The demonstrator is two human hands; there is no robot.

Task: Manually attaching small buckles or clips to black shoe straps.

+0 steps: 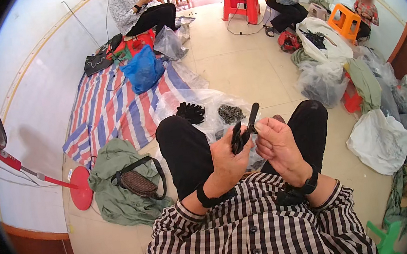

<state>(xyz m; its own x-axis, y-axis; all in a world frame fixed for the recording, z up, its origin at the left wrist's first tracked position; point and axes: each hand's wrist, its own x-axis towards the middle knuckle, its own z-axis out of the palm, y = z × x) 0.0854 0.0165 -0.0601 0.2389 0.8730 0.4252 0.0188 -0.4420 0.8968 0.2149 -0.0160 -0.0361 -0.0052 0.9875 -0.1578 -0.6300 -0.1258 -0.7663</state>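
My left hand point(229, 158) is closed around a few slim black pieces point(236, 137) above my lap. A longer black strip with a rounded end point(253, 114) sticks up between my hands. My right hand point(281, 148) pinches at the side of this strip, thumb and forefinger together; the exact grip point is partly hidden by the fingers. Beyond my knees, a clear plastic bag point(165, 106) lies spread on the floor. On it sit a heap of black strips point(190, 112) and a heap of small dark parts point(230, 114), too small to name.
To the left are a red-based fan point(81, 188), a green cloth point(117, 205) with a brown bag point(142, 184), a striped sheet point(107, 112) and a blue bag point(143, 71). White sacks point(379, 140) and plastic bags line the right. Several people sit working farther off.
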